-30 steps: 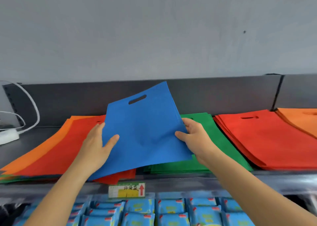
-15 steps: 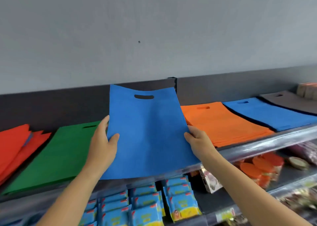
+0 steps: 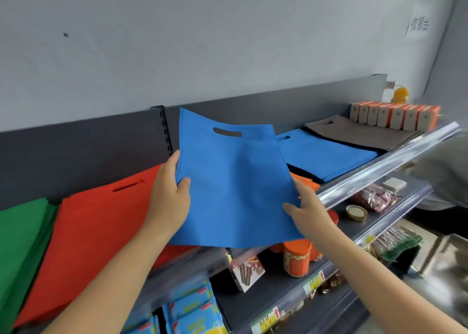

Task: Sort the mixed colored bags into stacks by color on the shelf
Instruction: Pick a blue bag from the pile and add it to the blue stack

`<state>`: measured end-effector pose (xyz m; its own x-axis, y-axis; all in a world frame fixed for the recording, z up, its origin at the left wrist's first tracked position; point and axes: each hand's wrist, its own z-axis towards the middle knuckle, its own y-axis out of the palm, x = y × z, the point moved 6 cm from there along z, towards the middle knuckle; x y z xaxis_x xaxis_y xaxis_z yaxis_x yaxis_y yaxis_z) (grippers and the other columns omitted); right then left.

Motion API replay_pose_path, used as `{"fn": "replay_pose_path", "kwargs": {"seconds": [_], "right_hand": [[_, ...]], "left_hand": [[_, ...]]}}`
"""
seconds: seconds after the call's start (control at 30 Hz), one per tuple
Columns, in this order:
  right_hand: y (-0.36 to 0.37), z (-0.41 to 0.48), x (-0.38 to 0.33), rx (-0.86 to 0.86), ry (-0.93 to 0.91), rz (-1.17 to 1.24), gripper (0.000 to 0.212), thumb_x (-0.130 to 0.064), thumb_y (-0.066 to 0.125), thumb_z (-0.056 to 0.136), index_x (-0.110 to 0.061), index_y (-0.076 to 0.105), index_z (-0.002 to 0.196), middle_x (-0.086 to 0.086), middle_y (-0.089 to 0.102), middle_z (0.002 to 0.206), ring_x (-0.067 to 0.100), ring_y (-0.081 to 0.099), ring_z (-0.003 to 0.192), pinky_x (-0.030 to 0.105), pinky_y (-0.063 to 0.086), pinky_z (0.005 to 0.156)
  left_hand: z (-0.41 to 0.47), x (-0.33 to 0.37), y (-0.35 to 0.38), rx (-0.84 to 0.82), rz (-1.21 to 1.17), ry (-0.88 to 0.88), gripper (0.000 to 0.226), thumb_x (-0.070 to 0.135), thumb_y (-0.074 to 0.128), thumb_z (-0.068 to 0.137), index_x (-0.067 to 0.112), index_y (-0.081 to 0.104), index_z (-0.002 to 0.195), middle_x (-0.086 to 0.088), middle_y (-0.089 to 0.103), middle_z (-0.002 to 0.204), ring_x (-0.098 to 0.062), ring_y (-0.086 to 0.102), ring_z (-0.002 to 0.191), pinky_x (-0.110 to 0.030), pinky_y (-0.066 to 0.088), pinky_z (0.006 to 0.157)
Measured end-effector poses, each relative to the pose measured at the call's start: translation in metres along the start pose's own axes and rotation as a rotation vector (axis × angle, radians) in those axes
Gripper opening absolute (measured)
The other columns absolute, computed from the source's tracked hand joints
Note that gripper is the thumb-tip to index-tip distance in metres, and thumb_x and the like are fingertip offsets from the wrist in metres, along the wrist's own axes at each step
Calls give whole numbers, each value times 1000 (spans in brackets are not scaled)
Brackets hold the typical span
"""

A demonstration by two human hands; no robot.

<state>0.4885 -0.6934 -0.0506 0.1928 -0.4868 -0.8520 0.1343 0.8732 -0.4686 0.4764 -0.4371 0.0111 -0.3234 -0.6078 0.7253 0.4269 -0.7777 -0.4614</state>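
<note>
Blue non-woven fabric bag with a die-cut handle slot [image 3: 235, 181], held flat and slightly tilted in the air, is now just left of the blue stack of matching bags [image 3: 326, 153] on the top shelf [image 3: 379, 166]. A second ago it was over the green pile, with the blue stack out of view. Half a second ago a whole orange pile lay open between the bag and the blue stack. Now the bag's right edge all but meets the blue stack's near corner in the picture.

The left hand [image 3: 169, 194] has its grip clenched on the bag's left edge, thumb on top and fingers behind. The right hand [image 3: 307, 207] pinches the lower right edge the same way. Neither has let go.

For the task, this reads as a carry close to its end. The bag has reached its colour and only needs lowering square onto the blue stack.

Left of the blue stack, a sliver of the orange stack of bags [image 3: 304, 181] peeps out from under the held bag. Further left lie the red stack of bags [image 3: 96, 232] and the green stack of bags [image 3: 22, 245].

Right of the blue stack, the grey-brown stack of bags [image 3: 359, 133] appears to lap over its far edge, so a bag slid too far would land on grey. Beyond that stands a row of orange-and-white cartons [image 3: 395, 115].

Below and right of the blue stack, a blurred grey shape [image 3: 443, 171] intrudes at the frame edge. It may be another person's sleeve, but I cannot tell.
</note>
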Motion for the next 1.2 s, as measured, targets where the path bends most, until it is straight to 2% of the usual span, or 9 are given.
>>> {"fn": "replay_pose_path", "kwargs": {"seconds": [0.17, 0.23, 0.3, 0.47, 0.63, 0.87, 1.0, 1.1, 1.2], "right_hand": [[-42, 51, 21, 184, 35, -107, 48, -7, 49, 92, -24, 42, 137, -1, 50, 126, 15, 44, 108, 29, 36, 85], [-55, 67, 30, 219, 39, -158, 49, -8, 50, 92, -22, 41, 139, -1, 49, 123, 15, 42, 106, 26, 32, 84], [-68, 75, 39, 254, 33, -186, 50, -9, 51, 93, -21, 39, 140, -3, 47, 118, 17, 43, 111, 25, 31, 86], [-96, 91, 68, 304, 2, -261, 53, -10, 54, 92, -19, 37, 142, -8, 43, 110, 10, 40, 103, 24, 32, 86], [-121, 124, 95, 279, -28, -273, 52, -11, 56, 92, -18, 40, 140, 2, 53, 120, 18, 47, 108, 23, 33, 88], [-184, 186, 134, 229, -73, -253, 48, -10, 58, 90, -18, 47, 135, 3, 53, 131, 21, 48, 118, 24, 33, 92], [-217, 215, 158, 212, -73, -311, 45, -11, 57, 89, -17, 49, 134, 4, 53, 132, 22, 49, 117, 31, 39, 92], [-229, 234, 177, 151, -40, -374, 43, -12, 56, 90, -15, 50, 133, 5, 52, 135, 25, 46, 125, 39, 39, 100], [-226, 242, 193, 90, -33, -465, 36, -14, 54, 92, -16, 56, 128, 1, 53, 136, 25, 42, 127, 39, 42, 95]], "left_hand": [[48, 1, 57, -161, -96, 2, 59, -1, 39, 93, 22, 29, 146, 8, 38, 145, -11, 41, 130, -28, 35, 105], [61, 5, 75, -243, -121, 17, 57, -2, 40, 92, 29, 36, 141, 15, 48, 134, -2, 54, 112, -18, 49, 84], [68, 8, 90, -317, -123, 50, 57, -1, 46, 92, 42, 41, 129, 23, 53, 120, 4, 60, 95, -10, 48, 67], [83, 4, 121, -377, -7, 36, 63, 7, 64, 85, 35, 40, 136, 14, 54, 121, -8, 62, 90, -25, 52, 76], [90, 22, 159, -344, 84, 37, 63, 5, 65, 84, 35, 41, 134, 17, 52, 113, -5, 59, 82, -9, 43, 61], [99, 65, 233, -273, 80, -27, 59, 0, 60, 85, 50, 38, 108, 34, 49, 99, 7, 58, 76, -5, 43, 58], [103, 73, 280, -238, 59, -133, 48, 0, 59, 87, 36, 44, 116, 31, 47, 100, 16, 57, 68, -3, 43, 55], [102, 66, 306, -263, 131, -273, 55, 11, 61, 88, 17, 40, 138, 11, 46, 132, 4, 58, 84, -7, 43, 66], [94, 57, 321, -338, 340, -354, 54, 19, 61, 90, 14, 40, 139, -6, 43, 141, -14, 50, 116, -25, 40, 92]]}}
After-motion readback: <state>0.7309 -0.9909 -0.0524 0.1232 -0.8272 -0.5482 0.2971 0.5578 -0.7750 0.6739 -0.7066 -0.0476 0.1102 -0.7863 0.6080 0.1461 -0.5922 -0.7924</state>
